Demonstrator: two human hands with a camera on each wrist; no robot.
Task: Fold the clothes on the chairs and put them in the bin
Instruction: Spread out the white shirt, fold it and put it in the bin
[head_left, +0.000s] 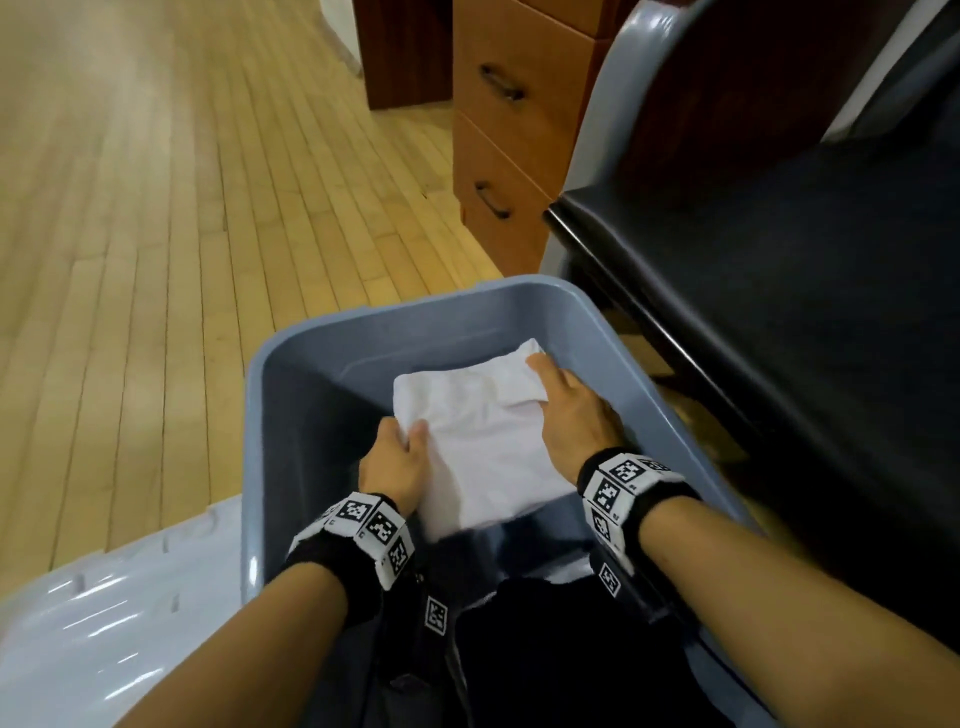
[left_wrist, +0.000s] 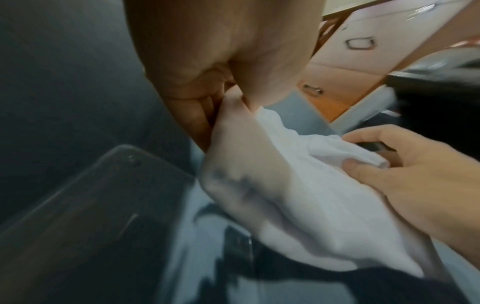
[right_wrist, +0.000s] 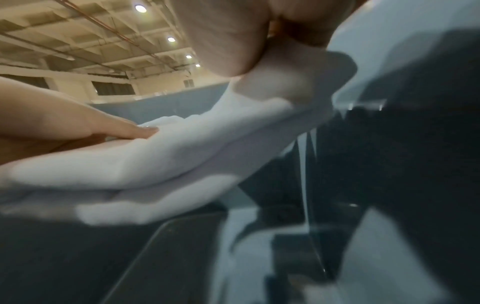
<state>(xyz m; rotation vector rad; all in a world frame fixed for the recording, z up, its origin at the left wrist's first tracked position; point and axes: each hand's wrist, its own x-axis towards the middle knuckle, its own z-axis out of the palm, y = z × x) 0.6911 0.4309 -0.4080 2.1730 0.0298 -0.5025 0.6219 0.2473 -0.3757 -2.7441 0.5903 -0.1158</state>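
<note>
A folded white garment hangs inside the grey-blue bin, held between both hands above the bin's floor. My left hand grips its left edge, thumb on top and fingers underneath. My right hand grips the right edge, thumb over the upper fold. The left wrist view shows the white garment pinched by my left hand, with my right hand holding the far corner. In the right wrist view the white garment sags between the hands. Dark folded clothing lies in the bin's near end.
A black-seated chair stands right of the bin, close to its rim. A wooden drawer cabinet is behind the bin. A white plastic lid lies at lower left. Wooden floor stretches to the left.
</note>
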